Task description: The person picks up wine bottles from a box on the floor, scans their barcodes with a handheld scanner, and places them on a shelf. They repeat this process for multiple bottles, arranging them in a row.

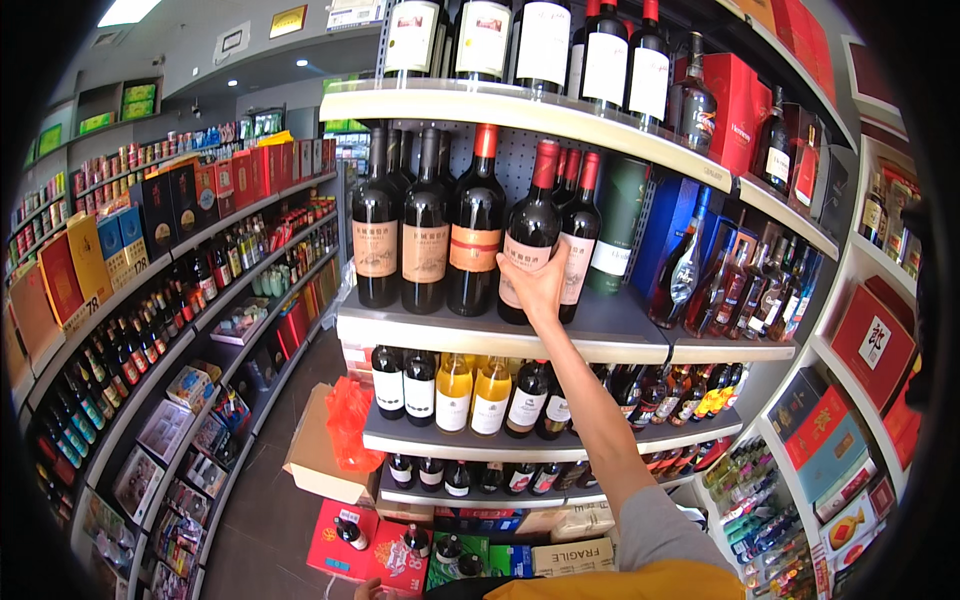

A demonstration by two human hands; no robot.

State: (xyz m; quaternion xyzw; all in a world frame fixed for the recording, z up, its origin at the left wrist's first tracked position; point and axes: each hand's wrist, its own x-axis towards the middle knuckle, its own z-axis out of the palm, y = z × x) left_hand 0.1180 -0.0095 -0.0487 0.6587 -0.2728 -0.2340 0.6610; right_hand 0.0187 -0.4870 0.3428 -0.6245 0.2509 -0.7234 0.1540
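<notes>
My right hand (pixel 534 281) grips a dark wine bottle (pixel 534 214) with a red capsule and a pinkish label, thumb on its left side. The bottle stands upright at the front of a dark shelf with a pale edge (pixel 480 334). Just right of it is a similar red-capped bottle (pixel 577 244). To its left stand an orange-capped wine bottle (pixel 477 217) and two dark-capped bottles, one nearer (pixel 425 225) and one farther left (pixel 375 225). Only the fingertips of my left hand (pixel 371 590) show at the bottom edge; whether they hold anything is hidden.
White-labelled wine bottles (pixel 480 41) line the shelf above. A green cylinder box (pixel 619 225) and spirit bottles (pixel 682 262) stand to the right. Below are more bottles (pixel 454 394), a cardboard box (pixel 330 450) with a red plastic bag (pixel 352 427), and red cartons (pixel 341 540) on the floor.
</notes>
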